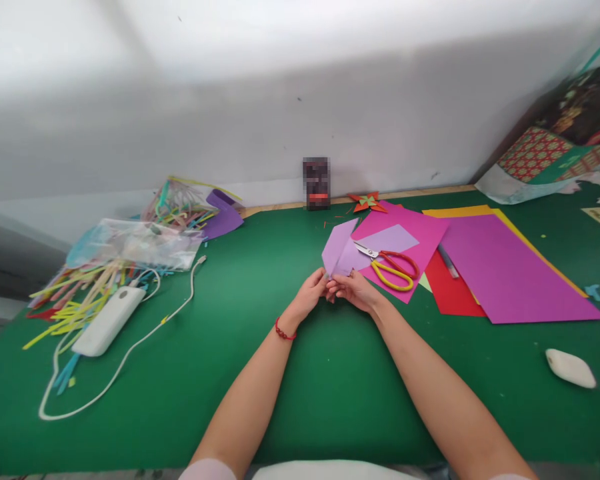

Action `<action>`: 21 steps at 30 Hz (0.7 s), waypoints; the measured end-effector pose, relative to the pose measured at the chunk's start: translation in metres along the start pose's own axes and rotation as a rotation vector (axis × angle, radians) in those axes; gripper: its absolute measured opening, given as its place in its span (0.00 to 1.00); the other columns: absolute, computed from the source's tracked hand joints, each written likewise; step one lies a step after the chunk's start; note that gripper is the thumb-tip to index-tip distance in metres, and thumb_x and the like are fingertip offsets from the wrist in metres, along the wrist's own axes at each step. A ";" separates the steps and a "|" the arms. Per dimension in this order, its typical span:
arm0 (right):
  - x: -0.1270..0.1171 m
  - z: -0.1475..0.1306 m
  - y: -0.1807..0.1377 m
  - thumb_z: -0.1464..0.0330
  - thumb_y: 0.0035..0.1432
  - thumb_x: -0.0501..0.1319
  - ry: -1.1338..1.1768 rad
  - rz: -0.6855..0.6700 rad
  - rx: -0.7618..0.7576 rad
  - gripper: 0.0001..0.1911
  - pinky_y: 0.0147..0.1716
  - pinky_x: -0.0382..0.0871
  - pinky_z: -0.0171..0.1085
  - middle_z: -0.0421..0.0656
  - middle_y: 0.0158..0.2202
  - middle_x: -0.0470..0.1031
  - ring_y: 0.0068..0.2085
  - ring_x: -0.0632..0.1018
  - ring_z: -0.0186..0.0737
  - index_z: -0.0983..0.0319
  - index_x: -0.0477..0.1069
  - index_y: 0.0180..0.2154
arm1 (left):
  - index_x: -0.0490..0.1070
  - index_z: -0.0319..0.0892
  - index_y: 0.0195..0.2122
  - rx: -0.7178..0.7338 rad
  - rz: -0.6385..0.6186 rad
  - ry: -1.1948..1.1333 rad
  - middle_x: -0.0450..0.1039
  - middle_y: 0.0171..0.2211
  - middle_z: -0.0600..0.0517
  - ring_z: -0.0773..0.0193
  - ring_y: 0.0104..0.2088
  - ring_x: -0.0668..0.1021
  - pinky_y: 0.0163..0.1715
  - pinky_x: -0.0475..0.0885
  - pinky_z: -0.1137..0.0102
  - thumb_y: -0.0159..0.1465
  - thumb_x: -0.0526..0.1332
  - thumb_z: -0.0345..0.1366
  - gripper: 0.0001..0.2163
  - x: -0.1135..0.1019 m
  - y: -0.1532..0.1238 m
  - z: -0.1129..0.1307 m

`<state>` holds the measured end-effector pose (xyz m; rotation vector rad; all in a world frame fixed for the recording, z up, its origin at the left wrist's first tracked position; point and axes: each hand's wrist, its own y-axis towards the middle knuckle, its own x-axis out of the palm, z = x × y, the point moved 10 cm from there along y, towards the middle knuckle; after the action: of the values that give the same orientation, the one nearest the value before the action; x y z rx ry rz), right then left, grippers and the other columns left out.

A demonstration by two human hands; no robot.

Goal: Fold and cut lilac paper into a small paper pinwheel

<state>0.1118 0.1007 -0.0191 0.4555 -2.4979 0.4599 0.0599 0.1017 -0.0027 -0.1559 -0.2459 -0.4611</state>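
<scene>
A folded sheet of light purple paper is pinched at its near corner between my two hands, with its folded part standing up away from me. My left hand, with a red bracelet at the wrist, closes on the left of that corner. From the right, my right hand grips the same paper with bent fingers. Just beyond the right hand lie scissors with one red and one yellow handle, their blades slightly apart. Beneath them are another light purple piece and a magenta sheet.
Purple, red and yellow sheets overlap on the right, near a pen and a white case. Left are a white power bank with its cable, paper strips and a plastic bag. An orange paper flower sits by the wall.
</scene>
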 end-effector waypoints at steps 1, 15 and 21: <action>0.001 0.001 0.000 0.62 0.38 0.70 -0.011 -0.013 0.007 0.14 0.19 0.70 0.26 0.43 0.20 0.76 0.22 0.77 0.32 0.67 0.75 0.24 | 0.64 0.37 0.34 -0.012 -0.013 -0.007 0.62 0.21 0.58 0.74 0.19 0.66 0.22 0.65 0.74 0.51 0.62 0.55 0.23 0.000 0.000 -0.001; -0.006 0.019 -0.002 0.70 0.48 0.64 -0.057 -0.026 0.180 0.04 0.22 0.69 0.26 0.41 0.22 0.77 0.22 0.77 0.30 0.66 0.74 0.26 | 0.70 0.35 0.36 -0.014 -0.105 0.093 0.68 0.25 0.53 0.71 0.24 0.70 0.27 0.65 0.74 0.52 0.60 0.56 0.25 -0.002 0.002 -0.009; -0.008 0.027 -0.002 0.70 0.50 0.63 -0.072 -0.018 0.247 0.06 0.24 0.72 0.30 0.44 0.21 0.77 0.23 0.77 0.33 0.67 0.73 0.25 | 0.69 0.36 0.37 -0.094 -0.116 0.096 0.71 0.27 0.52 0.69 0.24 0.72 0.25 0.67 0.73 0.51 0.60 0.58 0.27 0.000 -0.001 -0.010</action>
<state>0.1068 0.0893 -0.0450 0.5990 -2.5138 0.7615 0.0611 0.0988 -0.0126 -0.2118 -0.1389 -0.5944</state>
